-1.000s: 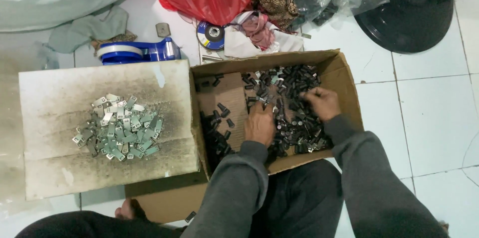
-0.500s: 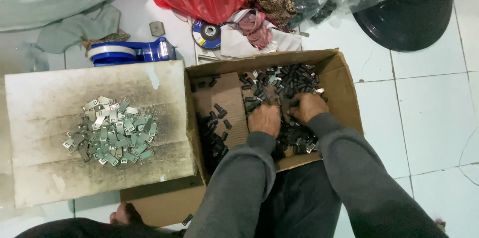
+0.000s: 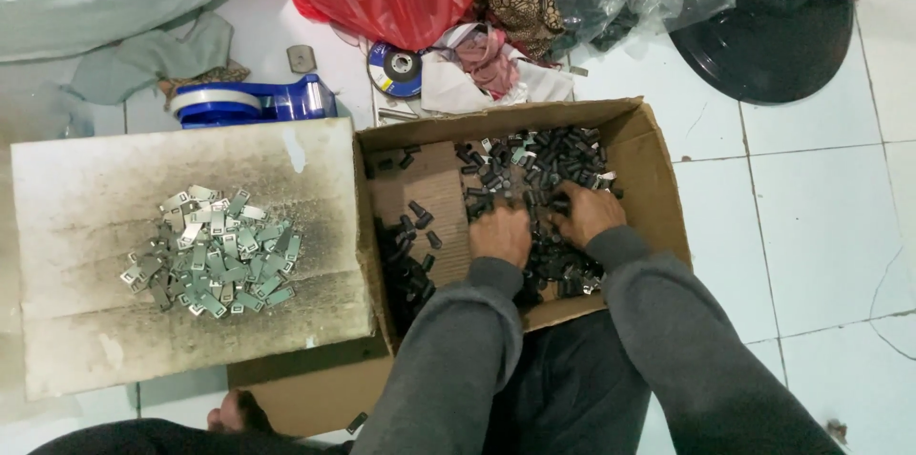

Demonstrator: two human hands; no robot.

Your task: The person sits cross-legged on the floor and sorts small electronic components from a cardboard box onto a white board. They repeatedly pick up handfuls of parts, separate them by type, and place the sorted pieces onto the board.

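The left hand (image 3: 500,234) lies palm down in the cardboard box (image 3: 658,169), its fingers curled into the heap of small dark metal parts (image 3: 544,164); whether it holds any part I cannot tell. The right hand (image 3: 589,213) is just beside it at 3 o'clock, fingers also bent into the same heap. At 9 o'clock from the box lies a dirty board (image 3: 86,226) with a pile of silver metal tabs (image 3: 212,252). At 11 o'clock is a blue tape dispenser (image 3: 253,100) on the floor (image 3: 821,217).
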